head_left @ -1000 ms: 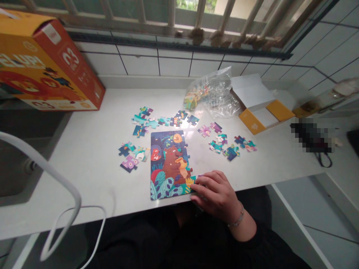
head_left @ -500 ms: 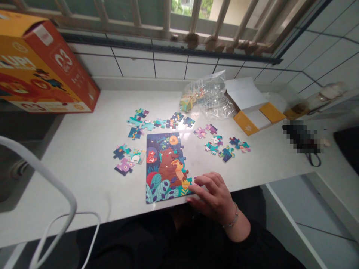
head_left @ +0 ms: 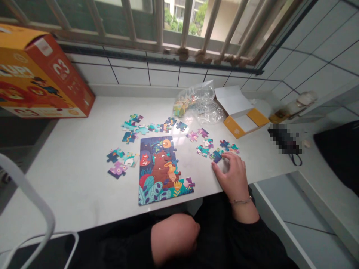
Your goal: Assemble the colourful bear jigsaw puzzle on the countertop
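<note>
My right hand (head_left: 233, 172) hovers at the lower edge of a loose group of puzzle pieces, thumb and index finger apart. Closest to its fingertips lies a dark blue and green puzzle piece (head_left: 216, 155); whether they touch it I cannot tell. To the left of this hand lies a partly joined jigsaw puzzle (head_left: 159, 170) with a brown bear, its right side jagged. A pink-purple piece (head_left: 189, 182) sits at its lower right. My left hand (head_left: 176, 237) rests low over my lap, off the counter, its fingers hidden.
More loose pieces lie left of the puzzle (head_left: 118, 169) and above it (head_left: 142, 129). Behind are a clear plastic bag (head_left: 200, 102) with pieces inside and an open yellow-white box (head_left: 238, 127). A large orange box (head_left: 53, 74) stands left; a white curved tube (head_left: 33, 198) crosses the front left.
My right hand has left the puzzle's lower right corner and moved right and up to the loose pieces. My left hand has come into sight over my lap. The view has shifted slightly.
</note>
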`<state>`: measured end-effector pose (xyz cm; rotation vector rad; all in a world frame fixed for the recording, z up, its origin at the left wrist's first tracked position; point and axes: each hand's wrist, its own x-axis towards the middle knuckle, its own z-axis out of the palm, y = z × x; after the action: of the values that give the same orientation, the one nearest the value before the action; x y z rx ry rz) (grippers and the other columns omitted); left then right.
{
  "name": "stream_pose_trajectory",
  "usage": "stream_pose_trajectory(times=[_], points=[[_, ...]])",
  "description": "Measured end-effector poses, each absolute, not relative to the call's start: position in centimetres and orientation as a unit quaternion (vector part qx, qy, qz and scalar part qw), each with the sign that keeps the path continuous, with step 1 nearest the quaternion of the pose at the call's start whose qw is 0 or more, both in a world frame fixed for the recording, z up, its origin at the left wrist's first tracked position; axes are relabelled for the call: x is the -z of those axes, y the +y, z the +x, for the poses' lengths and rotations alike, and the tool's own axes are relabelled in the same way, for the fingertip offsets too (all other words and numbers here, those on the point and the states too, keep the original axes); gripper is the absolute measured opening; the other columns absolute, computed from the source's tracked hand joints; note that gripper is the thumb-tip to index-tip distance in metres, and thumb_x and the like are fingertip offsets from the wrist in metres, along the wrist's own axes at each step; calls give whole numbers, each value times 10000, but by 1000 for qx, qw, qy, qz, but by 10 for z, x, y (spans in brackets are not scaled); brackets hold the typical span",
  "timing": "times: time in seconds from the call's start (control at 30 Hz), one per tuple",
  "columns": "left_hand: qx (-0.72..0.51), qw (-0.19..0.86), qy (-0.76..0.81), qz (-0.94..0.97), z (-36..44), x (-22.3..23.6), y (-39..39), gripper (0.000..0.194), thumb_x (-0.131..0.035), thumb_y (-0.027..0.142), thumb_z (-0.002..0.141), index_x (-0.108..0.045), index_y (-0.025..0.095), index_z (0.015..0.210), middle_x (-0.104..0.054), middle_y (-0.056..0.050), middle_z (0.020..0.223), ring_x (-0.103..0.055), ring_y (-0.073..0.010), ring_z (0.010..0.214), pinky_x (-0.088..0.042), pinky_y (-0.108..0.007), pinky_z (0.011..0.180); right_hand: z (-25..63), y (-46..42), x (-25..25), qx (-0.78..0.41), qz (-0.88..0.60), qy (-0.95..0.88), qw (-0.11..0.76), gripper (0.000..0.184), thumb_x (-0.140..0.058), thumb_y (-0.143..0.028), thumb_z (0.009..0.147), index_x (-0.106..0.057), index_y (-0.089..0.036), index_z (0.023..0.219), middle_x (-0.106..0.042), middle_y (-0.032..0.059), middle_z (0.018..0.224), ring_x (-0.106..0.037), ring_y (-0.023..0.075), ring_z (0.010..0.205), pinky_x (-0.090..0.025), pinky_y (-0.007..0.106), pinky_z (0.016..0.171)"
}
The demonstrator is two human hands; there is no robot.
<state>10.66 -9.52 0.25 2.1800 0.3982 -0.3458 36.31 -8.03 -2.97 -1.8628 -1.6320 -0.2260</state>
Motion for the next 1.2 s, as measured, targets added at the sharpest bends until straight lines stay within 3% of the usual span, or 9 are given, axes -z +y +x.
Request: stream_pose_trajectory(times=[0.07, 0.2, 0.27, 0.33, 0.43, 0.57, 0.73, 0.9, 1.2], points=[[166, 423, 156, 877, 92, -33, -84, 186, -684, 382, 992, -803, 253, 1054, -796, -110, 892, -776, -302, 803, -618, -400, 710, 371, -78, 34, 70, -721, -615, 311, 424, -762, -487, 997, -645, -212, 1298, -729, 170, 1321, -644, 371, 1296, -499, 554, 1097], [20, 431, 191, 881, 48, -92, -22, 227, -555, 367, 1052, -758, 291, 1123, -811, -58, 1063, -759, -232, 934, -567, -326, 809, 369, -78, 37, 68, -736, -605, 297, 422, -745, -534, 1002, -670, -221, 1275, -759, 147, 1258, -666, 354, 1165, -510, 507, 994], [-47, 368, 298, 880, 19, -101, 22, 278, -522, 413, 1060, -757, 281, 1124, -801, -65, 1056, -730, -240, 913, -532, -346, 803, 366, -79, 36, 63, -740, -600, 297, 399, -725, -539, 1014, -683, -225, 1257, -772, 131, 1211, -673, 338, 1089, -508, 485, 945], [-95, 250, 418, 868, -13, -96, 64, 282, -571, 444, 1012, -758, 247, 1087, -762, -64, 921, -666, -237, 794, -466, -351, 727, 365, -79, 35, 54, -740, -600, 301, 377, -709, -536, 1026, -692, -225, 1238, -779, 120, 1177, -680, 329, 1050, -505, 475, 923], [-117, 145, 495, 849, -61, -75, 106, 261, -595, 384, 953, -765, 204, 1033, -689, -35, 802, -575, -194, 721, -395, -326, 704, 367, -80, 34, 42, -736, -601, 309, 375, -712, -543, 1024, -699, -223, 1218, -782, 116, 1147, -692, 324, 1011, -514, 477, 914], [-185, 185, 541, 799, -101, -52, 120, 343, -588, 498, 976, -755, 206, 1042, -682, -11, 775, -571, -181, 714, -405, -297, 678, 369, -83, 35, 39, -724, -605, 328, 415, -750, -596, 981, -713, -231, 1175, -772, 101, 1059, -692, 297, 897, -540, 462, 857], [-194, 164, 580, 774, -96, -41, 118, 301, -595, 433, 969, -766, 189, 1008, -696, -16, 768, -574, -171, 697, -396, -307, 681, 366, -89, 30, 5, -690, -630, 356, 368, -790, -567, 970, -722, -254, 1152, -784, 90, 1098, -684, 257, 827, -578, 427, 786], [-190, 179, 583, 769, -84, -43, 115, 274, -600, 422, 960, -757, 198, 983, -695, -11, 745, -587, -173, 683, -397, -303, 665, 366, -91, 27, -36, -646, -675, 355, 237, -780, -493, 999, -742, -264, 1047, -803, 104, 1243, -723, 247, 858, -600, 410, 738], [-163, 252, 506, 809, -68, -36, 108, 302, -606, 455, 991, -748, 189, 975, -683, -6, 770, -583, -172, 698, -402, -290, 658, 369, -89, 27, -56, -625, -694, 353, 216, -763, -451, 1026, -742, -263, 923, -818, 103, 1234, -766, 253, 899, -602, 399, 740]])
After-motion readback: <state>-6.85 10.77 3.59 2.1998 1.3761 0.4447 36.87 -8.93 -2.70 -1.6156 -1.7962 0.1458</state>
